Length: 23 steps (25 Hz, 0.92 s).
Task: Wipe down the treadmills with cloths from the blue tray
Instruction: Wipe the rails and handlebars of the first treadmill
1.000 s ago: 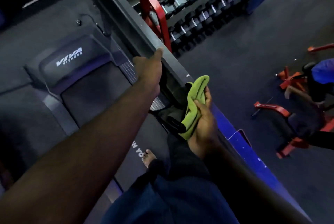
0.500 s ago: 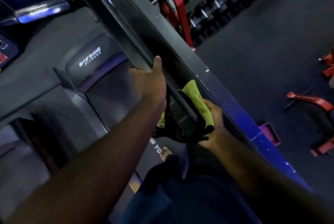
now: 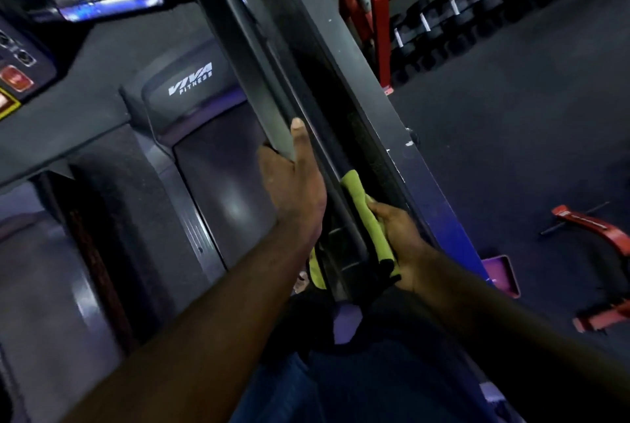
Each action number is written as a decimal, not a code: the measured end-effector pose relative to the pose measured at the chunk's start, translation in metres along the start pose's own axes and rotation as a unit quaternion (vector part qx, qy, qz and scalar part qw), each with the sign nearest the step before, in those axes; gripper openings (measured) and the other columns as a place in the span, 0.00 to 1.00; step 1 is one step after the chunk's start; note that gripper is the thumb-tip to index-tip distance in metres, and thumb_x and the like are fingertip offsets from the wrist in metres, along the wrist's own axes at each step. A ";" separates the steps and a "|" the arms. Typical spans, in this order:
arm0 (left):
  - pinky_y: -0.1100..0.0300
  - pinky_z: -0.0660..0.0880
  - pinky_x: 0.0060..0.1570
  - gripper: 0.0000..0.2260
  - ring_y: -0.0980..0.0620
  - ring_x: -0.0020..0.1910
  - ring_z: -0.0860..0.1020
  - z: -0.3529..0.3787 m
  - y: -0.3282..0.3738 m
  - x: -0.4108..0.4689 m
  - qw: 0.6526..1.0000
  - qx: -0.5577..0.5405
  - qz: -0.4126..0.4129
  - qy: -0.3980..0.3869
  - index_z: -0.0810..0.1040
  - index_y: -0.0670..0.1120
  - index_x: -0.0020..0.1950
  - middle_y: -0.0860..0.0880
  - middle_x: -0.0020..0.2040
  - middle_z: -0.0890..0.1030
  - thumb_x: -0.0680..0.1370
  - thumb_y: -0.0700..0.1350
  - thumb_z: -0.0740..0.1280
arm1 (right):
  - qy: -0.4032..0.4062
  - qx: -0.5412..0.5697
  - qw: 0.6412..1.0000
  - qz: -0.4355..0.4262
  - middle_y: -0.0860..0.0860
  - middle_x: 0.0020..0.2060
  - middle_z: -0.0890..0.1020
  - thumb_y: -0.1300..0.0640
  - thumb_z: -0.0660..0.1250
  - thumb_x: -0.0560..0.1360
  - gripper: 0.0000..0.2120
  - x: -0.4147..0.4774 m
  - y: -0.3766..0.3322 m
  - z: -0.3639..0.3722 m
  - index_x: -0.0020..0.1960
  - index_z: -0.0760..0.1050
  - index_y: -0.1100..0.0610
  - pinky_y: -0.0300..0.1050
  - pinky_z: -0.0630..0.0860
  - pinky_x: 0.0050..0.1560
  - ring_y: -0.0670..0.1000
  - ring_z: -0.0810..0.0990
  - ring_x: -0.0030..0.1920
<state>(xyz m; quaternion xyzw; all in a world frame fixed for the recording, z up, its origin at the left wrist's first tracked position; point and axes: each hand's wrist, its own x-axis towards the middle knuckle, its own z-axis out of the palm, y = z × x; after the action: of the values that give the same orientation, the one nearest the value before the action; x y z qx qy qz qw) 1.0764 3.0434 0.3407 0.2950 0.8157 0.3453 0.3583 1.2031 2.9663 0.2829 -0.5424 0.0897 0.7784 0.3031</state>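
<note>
I stand on a dark treadmill [image 3: 218, 184] whose motor cover reads VIVA FITNESS. Its right side rail [image 3: 269, 47] runs diagonally from the top centre down to my hands. My left hand [image 3: 293, 180] grips the inner edge of that rail, thumb pointing up along it. My right hand [image 3: 397, 238] holds a green cloth [image 3: 364, 218] pressed against the outer side of the rail, below my left hand. Part of the cloth shows under the rail near my left wrist. The blue tray is not in view.
The treadmill console [image 3: 17, 74] with a red button sits at the far left. A red rack of dumbbells [image 3: 443, 13] lines the back right. Red bench frames [image 3: 593, 231] lie on the dark floor at the right. My legs and one bare foot [image 3: 301, 281] are below.
The view has swung left and closer to the rail. My right hand has brought the green cloth from the open air onto the rail. My left hand stays gripping the rail.
</note>
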 end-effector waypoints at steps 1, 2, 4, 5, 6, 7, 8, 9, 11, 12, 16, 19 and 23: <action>0.58 0.78 0.44 0.25 0.51 0.48 0.80 -0.003 0.002 0.004 1.000 0.014 0.025 -0.001 0.74 0.46 0.58 0.48 0.51 0.81 0.82 0.68 0.59 | -0.004 -0.019 1.000 0.003 0.67 0.65 0.80 0.51 0.62 0.82 0.20 0.002 -0.001 -0.002 0.70 0.79 0.55 0.71 0.70 0.71 0.67 0.80 0.60; 0.51 0.78 0.50 0.27 0.47 0.51 0.80 -0.004 0.006 0.014 0.998 0.035 0.052 0.000 0.75 0.44 0.59 0.46 0.53 0.80 0.83 0.68 0.56 | -0.005 -0.044 0.999 -0.005 0.67 0.65 0.81 0.50 0.63 0.82 0.21 0.007 -0.009 0.001 0.71 0.79 0.55 0.71 0.71 0.70 0.66 0.80 0.59; 0.44 0.75 0.61 0.29 0.40 0.58 0.77 0.001 0.024 0.050 0.995 0.070 0.067 0.028 0.75 0.41 0.61 0.41 0.59 0.78 0.84 0.65 0.51 | -0.015 -0.112 0.993 -0.032 0.66 0.63 0.82 0.50 0.64 0.81 0.21 0.030 -0.046 0.036 0.71 0.79 0.58 0.65 0.77 0.65 0.64 0.81 0.56; 0.43 0.73 0.65 0.28 0.38 0.61 0.76 0.005 0.036 0.071 0.995 0.072 0.054 0.047 0.76 0.40 0.63 0.39 0.62 0.77 0.85 0.63 0.50 | -0.025 -0.141 0.988 -0.049 0.67 0.61 0.83 0.50 0.64 0.82 0.20 0.044 -0.069 0.063 0.68 0.80 0.60 0.60 0.80 0.60 0.63 0.83 0.52; 0.44 0.71 0.67 0.28 0.37 0.63 0.75 0.009 0.046 0.092 0.995 0.071 0.040 0.066 0.75 0.39 0.64 0.37 0.64 0.76 0.85 0.61 0.50 | -0.036 -0.159 0.984 -0.068 0.66 0.55 0.85 0.50 0.64 0.83 0.18 0.056 -0.091 0.090 0.63 0.82 0.62 0.53 0.83 0.52 0.60 0.85 0.47; 0.45 0.69 0.69 0.27 0.36 0.64 0.74 0.014 0.055 0.108 0.993 0.073 0.031 0.083 0.75 0.39 0.65 0.36 0.66 0.75 0.86 0.60 0.50 | -0.056 -0.162 0.981 -0.089 0.63 0.47 0.87 0.51 0.63 0.84 0.16 0.069 -0.108 0.111 0.59 0.82 0.61 0.45 0.84 0.42 0.56 0.85 0.40; 0.46 0.68 0.70 0.27 0.36 0.65 0.74 0.018 0.060 0.116 0.993 0.076 0.026 0.091 0.75 0.38 0.65 0.36 0.67 0.75 0.87 0.59 0.50 | -0.090 -0.162 0.977 -0.104 0.59 0.41 0.87 0.52 0.62 0.85 0.14 0.075 -0.121 0.127 0.56 0.82 0.59 0.41 0.81 0.35 0.53 0.85 0.35; 0.46 0.68 0.69 0.27 0.36 0.65 0.73 0.022 0.062 0.119 0.992 0.079 0.025 0.098 0.74 0.38 0.65 0.35 0.67 0.75 0.87 0.59 0.49 | -0.097 -0.167 0.974 -0.117 0.55 0.39 0.87 0.53 0.61 0.86 0.12 0.078 -0.125 0.136 0.55 0.82 0.55 0.39 0.79 0.33 0.50 0.85 0.34; 0.48 0.67 0.69 0.26 0.36 0.66 0.73 0.024 0.060 0.117 0.992 0.079 0.025 0.092 0.73 0.37 0.66 0.35 0.67 0.74 0.87 0.58 0.50 | -0.076 -0.186 0.970 -0.135 0.54 0.44 0.88 0.54 0.59 0.86 0.11 0.073 -0.115 0.122 0.59 0.81 0.50 0.43 0.83 0.42 0.51 0.86 0.41; 0.47 0.66 0.68 0.25 0.36 0.65 0.73 0.023 0.061 0.114 0.992 0.078 0.030 0.095 0.72 0.37 0.66 0.34 0.67 0.74 0.86 0.57 0.50 | -0.076 -0.169 0.976 -0.111 0.56 0.49 0.88 0.54 0.59 0.86 0.12 0.060 -0.107 0.113 0.61 0.81 0.49 0.46 0.84 0.48 0.53 0.86 0.45; 0.47 0.69 0.63 0.27 0.37 0.61 0.74 0.024 0.060 0.117 0.987 0.119 0.046 0.095 0.72 0.39 0.63 0.37 0.62 0.76 0.82 0.58 0.48 | -0.062 -0.204 0.974 -0.077 0.56 0.39 0.84 0.57 0.59 0.86 0.11 0.066 -0.140 0.151 0.56 0.81 0.57 0.38 0.79 0.35 0.51 0.83 0.36; 0.48 0.65 0.64 0.22 0.37 0.61 0.73 0.023 0.059 0.117 0.987 0.121 0.057 0.083 0.72 0.39 0.63 0.37 0.62 0.75 0.86 0.55 0.50 | -0.057 -0.265 0.951 -0.148 0.62 0.49 0.85 0.50 0.67 0.78 0.16 0.110 -0.189 0.227 0.57 0.81 0.61 0.45 0.80 0.49 0.57 0.82 0.45; 0.47 0.66 0.64 0.18 0.38 0.61 0.73 0.022 0.059 0.118 0.990 0.107 0.041 0.084 0.72 0.39 0.63 0.37 0.62 0.75 0.88 0.53 0.52 | -0.080 -0.280 0.942 -0.168 0.58 0.57 0.84 0.48 0.65 0.79 0.21 0.129 -0.187 0.221 0.63 0.81 0.62 0.54 0.77 0.66 0.58 0.83 0.58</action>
<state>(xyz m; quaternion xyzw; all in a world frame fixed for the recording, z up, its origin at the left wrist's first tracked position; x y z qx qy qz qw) 1.0402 3.1721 0.3304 0.3352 0.8622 0.2938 0.2407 1.1058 3.2681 0.2895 -0.5487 -0.2490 0.7504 0.2716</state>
